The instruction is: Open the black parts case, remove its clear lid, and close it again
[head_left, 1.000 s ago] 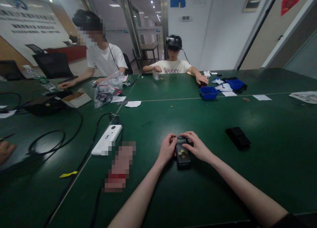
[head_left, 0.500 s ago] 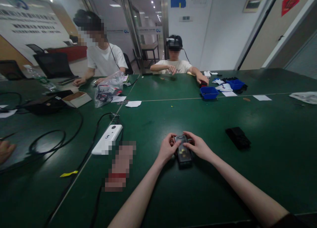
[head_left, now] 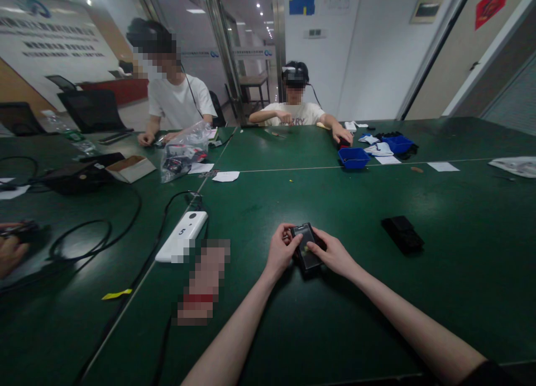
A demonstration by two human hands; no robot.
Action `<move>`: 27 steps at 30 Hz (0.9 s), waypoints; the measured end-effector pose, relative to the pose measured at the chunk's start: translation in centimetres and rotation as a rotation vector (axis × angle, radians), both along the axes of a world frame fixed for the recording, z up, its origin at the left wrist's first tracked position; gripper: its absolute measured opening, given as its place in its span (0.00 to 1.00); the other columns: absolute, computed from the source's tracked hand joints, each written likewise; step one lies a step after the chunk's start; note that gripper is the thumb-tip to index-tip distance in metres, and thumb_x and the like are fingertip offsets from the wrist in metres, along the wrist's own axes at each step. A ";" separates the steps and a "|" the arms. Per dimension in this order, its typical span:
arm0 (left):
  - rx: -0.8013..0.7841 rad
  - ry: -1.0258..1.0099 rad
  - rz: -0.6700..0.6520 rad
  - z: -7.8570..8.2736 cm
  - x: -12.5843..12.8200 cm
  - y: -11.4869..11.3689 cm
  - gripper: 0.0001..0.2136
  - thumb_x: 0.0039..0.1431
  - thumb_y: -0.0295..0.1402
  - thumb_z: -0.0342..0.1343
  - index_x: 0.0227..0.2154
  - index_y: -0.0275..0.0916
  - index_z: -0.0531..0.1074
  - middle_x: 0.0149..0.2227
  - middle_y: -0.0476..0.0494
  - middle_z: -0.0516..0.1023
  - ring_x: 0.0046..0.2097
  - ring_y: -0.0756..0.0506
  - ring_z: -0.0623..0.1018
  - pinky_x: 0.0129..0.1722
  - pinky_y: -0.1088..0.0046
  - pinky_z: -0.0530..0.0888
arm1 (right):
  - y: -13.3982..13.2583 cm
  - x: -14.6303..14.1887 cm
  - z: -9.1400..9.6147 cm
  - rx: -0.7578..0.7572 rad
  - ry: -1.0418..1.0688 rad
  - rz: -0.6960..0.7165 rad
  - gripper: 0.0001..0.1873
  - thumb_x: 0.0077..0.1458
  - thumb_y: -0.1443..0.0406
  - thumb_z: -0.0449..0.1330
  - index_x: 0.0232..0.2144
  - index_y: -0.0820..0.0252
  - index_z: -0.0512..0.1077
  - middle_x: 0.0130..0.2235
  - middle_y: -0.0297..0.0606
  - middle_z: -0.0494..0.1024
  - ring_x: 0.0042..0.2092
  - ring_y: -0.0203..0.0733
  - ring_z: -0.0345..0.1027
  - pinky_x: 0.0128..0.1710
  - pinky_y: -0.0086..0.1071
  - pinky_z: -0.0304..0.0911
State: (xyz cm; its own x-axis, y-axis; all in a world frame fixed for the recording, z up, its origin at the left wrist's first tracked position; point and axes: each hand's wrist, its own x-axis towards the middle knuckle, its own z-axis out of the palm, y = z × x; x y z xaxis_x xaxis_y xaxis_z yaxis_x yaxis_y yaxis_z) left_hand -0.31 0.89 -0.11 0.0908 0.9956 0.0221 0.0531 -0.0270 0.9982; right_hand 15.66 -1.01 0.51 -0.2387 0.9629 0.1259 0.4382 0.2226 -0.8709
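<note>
Both edges of the dark case (head_left: pixel 309 259) are partly hidden where our left hand (head_left: pixel 282 250) and right hand (head_left: pixel 335 254) clasp it, grip closed, thumbs on its face.

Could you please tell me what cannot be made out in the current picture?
All in the head view:
Black case: underside, hidden by its own body.
Right hand: fingertips other than the thumb's, behind the case.
Pinkish object: surface detail, masked by pixelation.
Co-worker's hand: cut off by the left edge.
</note>
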 end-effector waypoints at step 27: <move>-0.092 -0.091 -0.099 0.2 0.4 -0.1 0.16 0.49 0.37 0.54 0.40 0.36 0.62 0.31 0.50 0.63 0.26 0.54 0.71 0.19 0.78 0.73 | 6.1 10.3 0.1 0.359 -0.941 -0.479 0.25 0.56 0.73 0.42 0.53 0.55 0.65 0.50 0.52 0.65 0.48 0.55 0.58 0.44 0.51 0.57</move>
State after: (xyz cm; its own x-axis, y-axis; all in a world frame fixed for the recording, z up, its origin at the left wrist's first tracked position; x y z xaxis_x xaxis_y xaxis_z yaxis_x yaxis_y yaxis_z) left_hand 0.12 0.76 0.12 0.1908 0.9800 -0.0559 -0.0365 0.0640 0.9973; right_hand 25.95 5.07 0.61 0.0007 0.9250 0.3800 0.9975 0.0260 -0.0651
